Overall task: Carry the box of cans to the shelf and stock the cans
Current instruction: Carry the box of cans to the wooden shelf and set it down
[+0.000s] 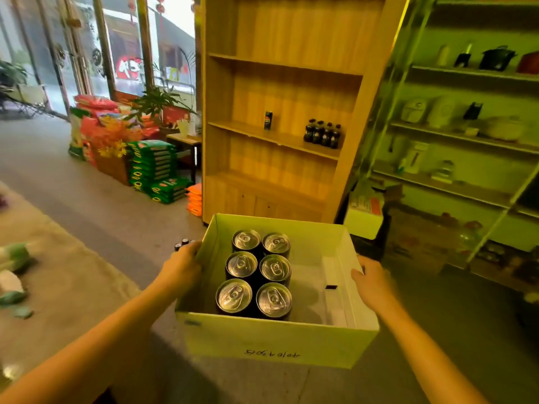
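Here the left hand (182,265) presses flat against the left wall of the box (274,341), fingers curled over its rim, while the right hand (372,282) clasps the opposite wall the same way. Between them the open box is held in the air, with six cans (258,271) packed in two rows toward its left side. Ahead stands the wooden shelf (274,138), bearing one can (268,120) and some small bottles (322,135). Since the load sits off-centre, the box may tip left or its thin walls buckle, spilling cans.
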